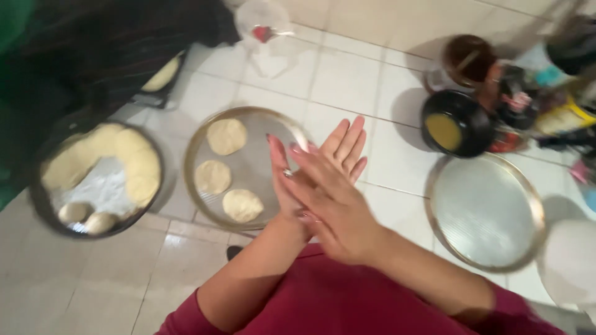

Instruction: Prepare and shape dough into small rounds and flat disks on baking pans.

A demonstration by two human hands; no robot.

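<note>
Metal tray w/ three dough discs lies just left of pressed-flat palms; left hand nearer, right hand crossed over it, nothing visible between

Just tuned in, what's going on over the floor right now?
A person presses the right hand flat over the left hand, palm to palm; whether dough is between them is hidden. Beside them a round metal tray holds three flattened dough discs. A dark pan farther left holds more dough and flour. An empty tray lies at right.
</note>
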